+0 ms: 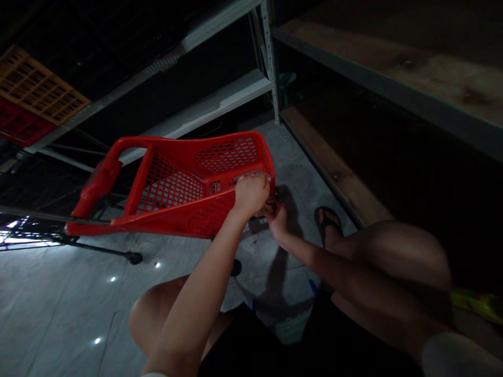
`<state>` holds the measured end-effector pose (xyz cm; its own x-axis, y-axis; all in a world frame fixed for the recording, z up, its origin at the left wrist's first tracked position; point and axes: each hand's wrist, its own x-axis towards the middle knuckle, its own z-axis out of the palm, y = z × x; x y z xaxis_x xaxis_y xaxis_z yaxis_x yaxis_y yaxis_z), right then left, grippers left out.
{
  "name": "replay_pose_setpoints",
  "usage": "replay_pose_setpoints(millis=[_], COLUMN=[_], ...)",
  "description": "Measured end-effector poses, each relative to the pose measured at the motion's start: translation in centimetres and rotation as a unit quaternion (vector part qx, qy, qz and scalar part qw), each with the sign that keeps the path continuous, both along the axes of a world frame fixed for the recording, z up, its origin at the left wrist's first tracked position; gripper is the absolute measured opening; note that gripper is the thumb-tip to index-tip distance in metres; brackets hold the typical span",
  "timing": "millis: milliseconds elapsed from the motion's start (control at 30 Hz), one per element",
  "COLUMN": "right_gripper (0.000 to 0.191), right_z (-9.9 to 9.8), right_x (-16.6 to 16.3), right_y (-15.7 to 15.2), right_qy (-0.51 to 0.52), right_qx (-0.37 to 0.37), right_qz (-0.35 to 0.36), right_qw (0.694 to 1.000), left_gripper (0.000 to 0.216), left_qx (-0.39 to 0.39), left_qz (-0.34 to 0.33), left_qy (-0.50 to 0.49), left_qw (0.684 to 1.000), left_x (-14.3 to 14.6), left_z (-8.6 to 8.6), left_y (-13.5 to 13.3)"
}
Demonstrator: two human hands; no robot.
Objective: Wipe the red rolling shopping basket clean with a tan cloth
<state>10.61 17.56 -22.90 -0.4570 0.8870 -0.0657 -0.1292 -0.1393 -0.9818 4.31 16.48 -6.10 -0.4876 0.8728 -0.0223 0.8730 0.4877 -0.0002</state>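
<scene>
A red plastic shopping basket cart (168,207) with mesh sides stands in front of me, its handle end to the left. My left hand (251,195) is closed over the near rim at the basket's right end, fingers reaching inside. Just below and to the right, my right hand (278,217) is closed at the outside of the same corner. Something small and brownish shows between its fingers, too dark to name. The two hands are close together, and the underside of the corner is hidden behind them.
Metal shelving (220,107) runs behind the cart, with an orange crate (43,84) and a red crate (21,123) at left. Low wooden shelves (334,167) stand at right, near my sandalled foot (329,220). Caster wheels (134,257) rest on the grey floor (78,298).
</scene>
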Motion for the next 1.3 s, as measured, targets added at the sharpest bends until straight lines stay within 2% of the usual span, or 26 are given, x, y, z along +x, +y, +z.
replay_pose_setpoints(millis=[67, 100, 233, 300, 367, 433, 500, 567, 633, 700, 767, 933, 1000, 1067, 1133, 1233, 1300], right_gripper=[0.013, 0.015, 0.02, 0.018, 0.016, 0.017, 0.022, 0.027, 0.027, 0.027, 0.028, 0.025, 0.025, 0.025, 0.023, 0.017, 0.015], right_z=[0.7, 1.4, 5.3, 6.2, 5.8, 4.1, 1.9, -0.2, -1.6, -1.8, -0.6, 5.0, 6.1, 5.8, 4.4, 2.2, 1.7], right_x=[-0.4, -0.4, 0.6, 1.0, 1.0, 0.8, 0.6, 0.5, 0.3, -0.2, -0.9, -2.4, -2.8, -3.2, -3.8, -4.5, -4.9], right_y=[0.8, 1.6, 5.0, 5.7, 5.6, 5.2, 4.8, 4.6, 4.6, 4.7, 5.1, 6.5, 6.6, 6.2, 5.3, 3.8, 3.2], right_qy=[0.01, 0.013, 0.023, 0.016, -0.006, -0.035, -0.064, -0.083, -0.091, -0.087, -0.071, -0.001, 0.0, -0.013, -0.02, -0.02, -0.023], right_qx=[-0.041, -0.038, 0.089, 0.146, 0.179, 0.202, 0.201, 0.182, 0.165, 0.157, 0.159, 0.236, 0.266, 0.277, 0.278, 0.272, 0.267], right_qz=[-0.029, -0.042, -0.074, -0.077, -0.08, -0.068, -0.039, -0.007, 0.005, -0.005, -0.021, -0.066, -0.076, -0.093, -0.101, -0.074, -0.057], right_qw=[0.999, 0.998, 0.993, 0.986, 0.981, 0.976, 0.977, 0.98, 0.982, 0.984, 0.984, 0.97, 0.961, 0.956, 0.955, 0.959, 0.962], left_gripper=[0.038, 0.037, 0.037, 0.038, 0.041, 0.043, 0.044, 0.04, 0.041, 0.039, 0.036, 0.032, 0.032, 0.033, 0.033, 0.033, 0.034], left_qx=[0.001, 0.001, -0.001, 0.025, 0.078, 0.11, 0.084, 0.028, 0.011, 0.007, 0.019, 0.106, 0.122, 0.125, 0.128, 0.125, 0.122], left_qz=[-0.007, -0.011, -0.011, -0.02, -0.045, -0.069, -0.065, -0.028, -0.009, 0.021, 0.05, 0.105, 0.125, 0.132, 0.13, 0.131, 0.124], left_qy=[-0.006, -0.009, -0.046, -0.092, -0.133, -0.131, -0.086, -0.044, -0.043, -0.028, -0.026, -0.019, 0.02, 0.052, 0.074, 0.1, 0.111], left_qw=[1.0, 1.0, 0.999, 0.995, 0.987, 0.983, 0.991, 0.998, 0.999, 0.999, 0.998, 0.989, 0.984, 0.982, 0.981, 0.978, 0.978], left_x=[0.0, 0.0, -0.4, -0.9, -1.8, -3.0, -4.3, -5.8, -7.4, -8.8, -9.9, -10.3, -9.9, -9.4, -8.9, -8.3, -8.0], left_z=[0.2, 0.2, 0.2, 0.2, 0.5, 1.3, 2.4, 3.6, 4.7, 5.3, 5.2, 3.3, 2.6, 2.0, 1.6, 1.3, 1.1], left_y=[0.1, 0.1, 0.7, 0.8, 0.2, -1.6, -4.4, -7.9, -11.2, -13.6, -14.9, -14.3, -13.6, -13.1, -12.6, -11.8, -11.4])
